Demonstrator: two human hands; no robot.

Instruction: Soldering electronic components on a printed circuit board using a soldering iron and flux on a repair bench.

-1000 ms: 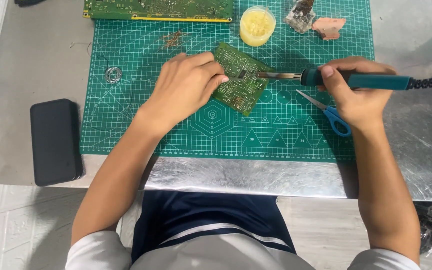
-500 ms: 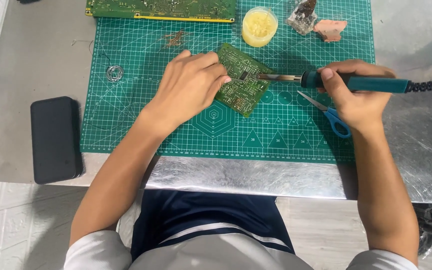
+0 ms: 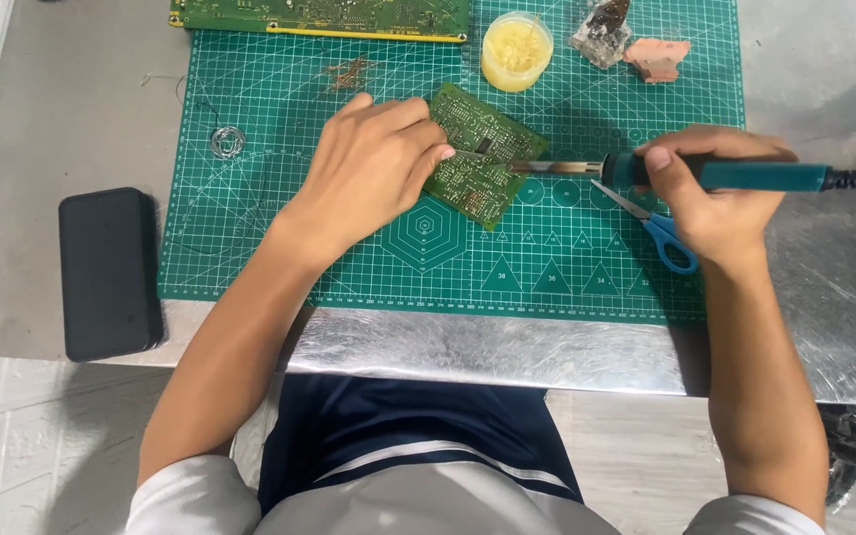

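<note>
Both hands work at mat centre: the left hand [image 3: 369, 173] lies fingers-down on the small green circuit board [image 3: 482, 159], seemingly steadying it; the right hand [image 3: 715, 193], at three o'clock, grips the soldering iron [image 3: 646, 170], tip on the board.

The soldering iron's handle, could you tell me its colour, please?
Teal, on the soldering iron in the right hand; head view.

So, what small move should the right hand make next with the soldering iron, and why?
Probably ease the soldering iron tip slightly left onto the joint. The right hand holds it level with the tip at the small green circuit board, which the left hand pins to the mat.
</note>
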